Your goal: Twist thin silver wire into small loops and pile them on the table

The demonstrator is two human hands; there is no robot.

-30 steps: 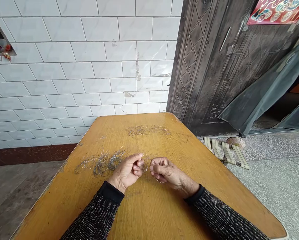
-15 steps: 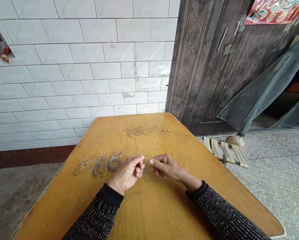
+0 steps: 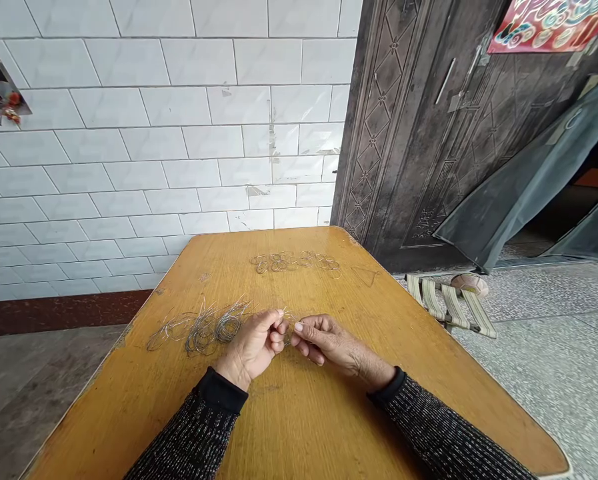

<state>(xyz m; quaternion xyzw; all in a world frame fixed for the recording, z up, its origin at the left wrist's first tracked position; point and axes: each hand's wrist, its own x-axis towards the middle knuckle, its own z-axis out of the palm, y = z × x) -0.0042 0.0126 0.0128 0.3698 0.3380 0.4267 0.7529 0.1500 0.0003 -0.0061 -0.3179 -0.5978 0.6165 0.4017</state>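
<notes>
Over the middle of the wooden table (image 3: 299,420), my left hand (image 3: 255,347) is closed, its thumb and forefinger pinching a thin wire. Close on its right, my right hand (image 3: 329,343) also pinches the thin wire (image 3: 289,316) between thumb and fingertips. Only short bits of this wire show between the hands; the rest is hidden by my fingers. Just left of my left hand lie coiled bundles of silvery wire (image 3: 229,325), with looser strands (image 3: 171,330) farther left.
Toward the far end of the table lie several thin wire loops (image 3: 279,261) and a bent triangular wire (image 3: 366,275). A white tiled wall (image 3: 179,147) stands behind. Right of the table are a strapped folding stool (image 3: 451,303) and a dark carved door (image 3: 403,167).
My right hand has moved slightly left and down, closer to my left hand. My left hand has barely moved and keeps its pinch.
</notes>
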